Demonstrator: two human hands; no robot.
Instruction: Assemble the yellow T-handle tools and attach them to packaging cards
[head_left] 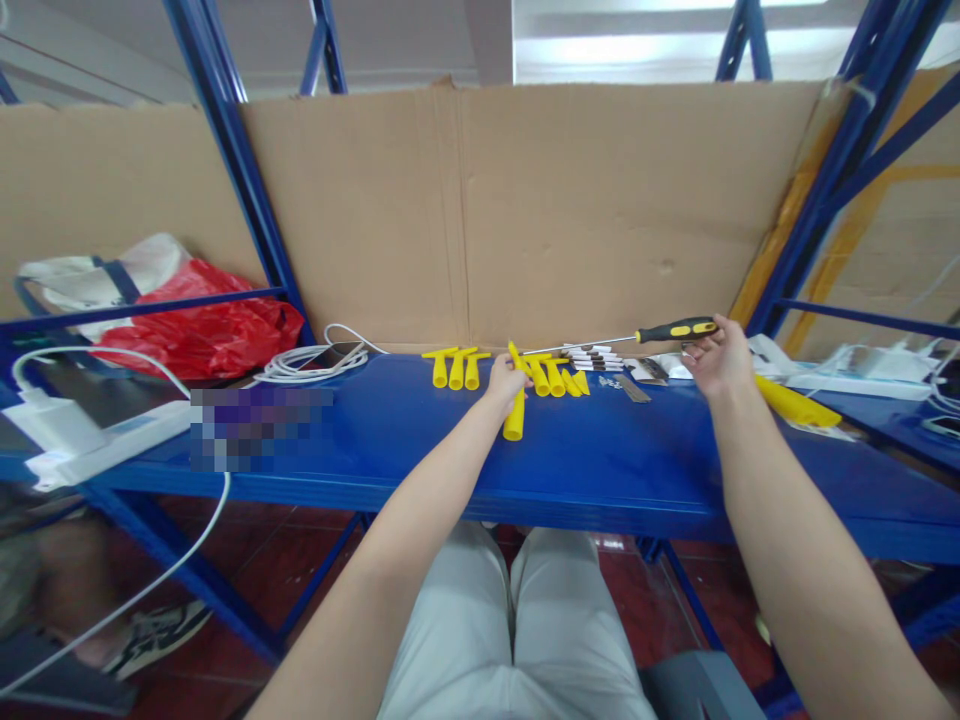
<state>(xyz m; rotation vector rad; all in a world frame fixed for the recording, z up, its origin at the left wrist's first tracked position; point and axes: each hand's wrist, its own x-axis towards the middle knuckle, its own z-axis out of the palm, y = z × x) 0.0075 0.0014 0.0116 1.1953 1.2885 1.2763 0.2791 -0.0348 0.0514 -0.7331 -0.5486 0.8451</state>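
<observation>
My left hand (pixel 508 380) is closed around a yellow plastic T-shaped piece (pixel 514 425), its round tubular end pointing down toward me. My right hand (pixel 724 357) grips the end of a screwdriver (pixel 676 330) with a black and yellow handle. The long shaft runs left, and its tip meets the yellow piece near my left fingers; whether it sits in a screw is too small to see. Left of that hand lie several similar yellow pieces (pixel 456 372), with more yellow pieces (pixel 553 380) to its right. Close by are thin metal strips (pixel 634 388) and small screw-like bits (pixel 609 381).
White and dark packets (pixel 592 358) lie against the cardboard wall (pixel 562 210). A yellow tool (pixel 799 402) rests right of my right hand. Power strips (pixel 112 440), a white cable coil (pixel 311 362) and a red bag (pixel 210 325) occupy the blue table (pixel 420 450). Another person's leg shows lower left.
</observation>
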